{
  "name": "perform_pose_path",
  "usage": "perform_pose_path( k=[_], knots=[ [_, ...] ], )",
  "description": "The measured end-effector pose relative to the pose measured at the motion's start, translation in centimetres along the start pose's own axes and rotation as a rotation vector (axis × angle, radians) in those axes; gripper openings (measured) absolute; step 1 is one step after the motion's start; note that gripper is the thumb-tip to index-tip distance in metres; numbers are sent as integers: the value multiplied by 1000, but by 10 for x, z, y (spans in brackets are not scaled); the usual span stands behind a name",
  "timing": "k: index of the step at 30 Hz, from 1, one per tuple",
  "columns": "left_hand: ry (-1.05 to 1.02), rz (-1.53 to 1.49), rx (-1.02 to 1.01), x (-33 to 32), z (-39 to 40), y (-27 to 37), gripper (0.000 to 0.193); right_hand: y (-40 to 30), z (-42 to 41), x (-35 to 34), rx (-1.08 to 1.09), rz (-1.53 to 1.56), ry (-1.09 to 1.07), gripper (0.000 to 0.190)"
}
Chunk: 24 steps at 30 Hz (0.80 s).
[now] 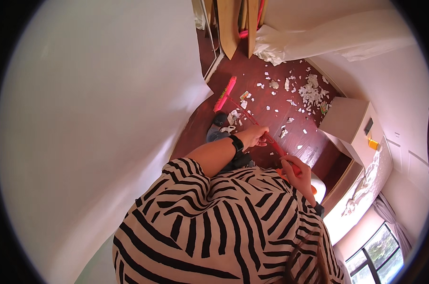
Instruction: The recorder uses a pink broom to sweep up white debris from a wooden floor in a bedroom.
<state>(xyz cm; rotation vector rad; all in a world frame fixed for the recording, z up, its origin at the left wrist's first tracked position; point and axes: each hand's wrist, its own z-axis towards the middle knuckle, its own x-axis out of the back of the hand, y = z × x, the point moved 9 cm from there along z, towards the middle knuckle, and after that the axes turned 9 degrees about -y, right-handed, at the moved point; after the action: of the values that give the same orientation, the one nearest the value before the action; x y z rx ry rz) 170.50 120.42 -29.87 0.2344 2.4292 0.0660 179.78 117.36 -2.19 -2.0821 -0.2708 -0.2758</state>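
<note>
A push-style floor broom with a pink bristle head (225, 94) and a red handle (248, 115) slants across the floor in front of me. My left hand (256, 136) grips the handle around its middle. Nearer my body, my right hand (298, 173) is closed around the upper end. The broom head is to the left, just beyond my dark shoe (219, 119). White paper scraps (287, 84) are scattered over the dark red wood floor (258, 74), and a denser heap (312, 92) lies to the right, near the wall.
To the right stands a pale cabinet (344, 115) with a dark flat object (368, 126) and a yellow item (373, 144) on it. Wooden boards (229, 25) lean at the far end, beside bunched white sheeting (269, 42). A white wall panel (129, 88) borders the left.
</note>
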Motion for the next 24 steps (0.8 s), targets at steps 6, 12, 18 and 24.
perform_pose_path(
  k=[6,12,18,24],
  knots=[
    [94,-50,-71,45,-31,-18,11,5,1,-26,-60,69,-179,20],
    [168,-92,-53,97,-18,-56,9,13,11,-62,126,-170,-368,25],
    [6,-90,-55,39,-4,-70,9,22,-27,-31,137,-288,-239,20],
    [31,-155,-112,0,-26,-87,14,5,-57,-15,93,-200,-228,19]
  ],
)
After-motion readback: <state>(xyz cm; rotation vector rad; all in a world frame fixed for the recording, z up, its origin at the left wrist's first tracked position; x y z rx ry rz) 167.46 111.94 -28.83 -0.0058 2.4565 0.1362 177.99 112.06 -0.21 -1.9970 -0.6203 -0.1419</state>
